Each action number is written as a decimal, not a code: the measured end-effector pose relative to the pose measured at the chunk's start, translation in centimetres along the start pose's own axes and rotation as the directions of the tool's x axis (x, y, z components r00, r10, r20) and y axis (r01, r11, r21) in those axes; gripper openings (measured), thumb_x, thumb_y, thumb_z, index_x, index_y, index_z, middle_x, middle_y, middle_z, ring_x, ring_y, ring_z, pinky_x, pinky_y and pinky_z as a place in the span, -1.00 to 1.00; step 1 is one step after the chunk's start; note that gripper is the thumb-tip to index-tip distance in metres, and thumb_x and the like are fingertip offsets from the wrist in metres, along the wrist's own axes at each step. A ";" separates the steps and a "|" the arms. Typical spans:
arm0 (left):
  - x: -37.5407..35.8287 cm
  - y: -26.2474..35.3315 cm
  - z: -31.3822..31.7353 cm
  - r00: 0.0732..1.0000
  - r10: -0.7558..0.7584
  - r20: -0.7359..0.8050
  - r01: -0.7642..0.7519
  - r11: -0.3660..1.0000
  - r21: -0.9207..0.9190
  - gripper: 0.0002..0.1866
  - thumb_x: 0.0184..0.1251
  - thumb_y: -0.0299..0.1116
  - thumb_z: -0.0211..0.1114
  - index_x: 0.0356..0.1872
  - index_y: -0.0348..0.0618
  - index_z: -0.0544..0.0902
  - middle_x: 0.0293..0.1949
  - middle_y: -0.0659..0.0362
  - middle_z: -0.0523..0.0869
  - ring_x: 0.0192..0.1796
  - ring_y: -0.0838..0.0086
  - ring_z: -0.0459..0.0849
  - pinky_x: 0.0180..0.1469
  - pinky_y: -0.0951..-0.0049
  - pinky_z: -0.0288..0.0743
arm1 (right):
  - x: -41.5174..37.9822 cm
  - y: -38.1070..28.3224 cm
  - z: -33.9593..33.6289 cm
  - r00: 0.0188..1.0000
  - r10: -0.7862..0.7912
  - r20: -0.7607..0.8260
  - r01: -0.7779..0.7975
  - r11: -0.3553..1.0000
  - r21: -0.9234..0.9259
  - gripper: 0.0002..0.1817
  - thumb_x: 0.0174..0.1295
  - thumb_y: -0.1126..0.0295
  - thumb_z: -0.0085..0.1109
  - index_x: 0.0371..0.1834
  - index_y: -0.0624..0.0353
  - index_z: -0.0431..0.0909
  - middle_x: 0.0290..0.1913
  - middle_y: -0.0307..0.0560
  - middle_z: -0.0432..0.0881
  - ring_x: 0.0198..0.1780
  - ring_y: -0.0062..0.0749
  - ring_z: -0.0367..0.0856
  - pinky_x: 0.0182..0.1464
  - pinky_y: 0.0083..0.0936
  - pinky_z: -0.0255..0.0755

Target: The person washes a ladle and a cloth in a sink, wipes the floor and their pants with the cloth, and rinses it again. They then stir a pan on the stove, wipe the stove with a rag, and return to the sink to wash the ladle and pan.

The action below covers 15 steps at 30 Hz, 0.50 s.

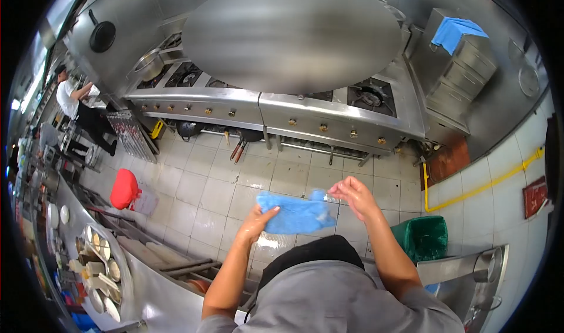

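My left hand [254, 224] grips one blue cloth [294, 215] by its left edge, thumb on top, and the cloth spreads out in front of my body, above the floor. My right hand [354, 197] is raised just to the right of it, fingers bent and fingertips drawn close together; a blurred blue bit shows beside them, and I cannot tell whether I pinch anything.

Below is a floor of pale square tiles [200, 189], shiny in places. One green bin [427, 239] stands near on my right, beyond my forearm, and one red thing [124, 189] sits over a whitish container on the left.

Across the far side runs a steel stove [247, 113] with ten knobs along its front, six on the left part and four on the right. A blurred grey oval [288, 33] hides its middle, so I cannot count all the burners. One pot [150, 66] stands at its left end, and one black pan [103, 36] hangs on the wall above. A second blue cloth [458, 32] lies over a steel cabinet [464, 69] at the far right, and one yellow pipe [482, 189] bends along the right wall. Far left, one person [70, 101] in a white top stands beside a metal rack [130, 136].
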State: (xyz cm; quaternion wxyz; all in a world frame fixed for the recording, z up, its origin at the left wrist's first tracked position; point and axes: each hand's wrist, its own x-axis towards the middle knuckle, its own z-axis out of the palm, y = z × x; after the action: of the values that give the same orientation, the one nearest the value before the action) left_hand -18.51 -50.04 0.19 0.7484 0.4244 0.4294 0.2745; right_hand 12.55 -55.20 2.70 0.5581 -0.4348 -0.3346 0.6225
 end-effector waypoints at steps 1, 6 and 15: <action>-0.3 0.5 -0.7 0.999 0.015 -0.052 -0.019 0.997 -0.073 -0.68 0.28 -0.35 0.37 -0.01 -0.29 0.59 -0.11 0.14 0.71 -0.07 0.50 0.64 0.06 0.44 0.51 | 1.4 -0.2 0.4 1.000 0.015 0.014 -0.015 1.000 -0.001 -0.77 0.24 0.32 0.27 -0.33 0.18 0.41 -0.06 -0.07 0.60 -0.03 -0.41 0.55 0.08 -0.41 0.43; -0.7 4.6 -0.2 0.994 0.092 -0.060 -0.077 0.973 0.219 -0.66 0.30 -0.34 0.35 0.04 -0.23 0.59 -0.17 0.23 0.72 -0.11 0.58 0.65 -0.03 0.48 0.52 | 7.1 1.0 6.9 0.896 0.085 0.436 0.155 0.861 -0.485 -0.33 0.06 0.25 0.45 0.22 0.22 0.36 0.04 0.07 0.59 0.10 -0.25 0.55 0.20 -0.31 0.39; -1.5 9.2 -6.5 0.916 0.276 -0.289 -0.068 0.820 0.568 -0.34 0.06 -0.26 0.50 0.22 -0.18 0.47 0.08 0.05 0.61 0.16 0.33 0.53 0.24 0.34 0.36 | 20.2 3.7 11.2 0.675 0.455 0.580 -0.080 0.827 -0.556 -0.60 0.18 0.40 0.29 0.08 0.23 0.50 -0.04 -0.13 0.61 -0.03 -0.51 0.57 0.07 -0.47 0.47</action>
State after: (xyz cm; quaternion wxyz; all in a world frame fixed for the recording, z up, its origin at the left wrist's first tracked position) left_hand -25.33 -44.17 7.04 0.4760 0.6004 0.5781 0.2806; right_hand 0.89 -35.11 0.45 0.1622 -0.3414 -0.5931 0.7109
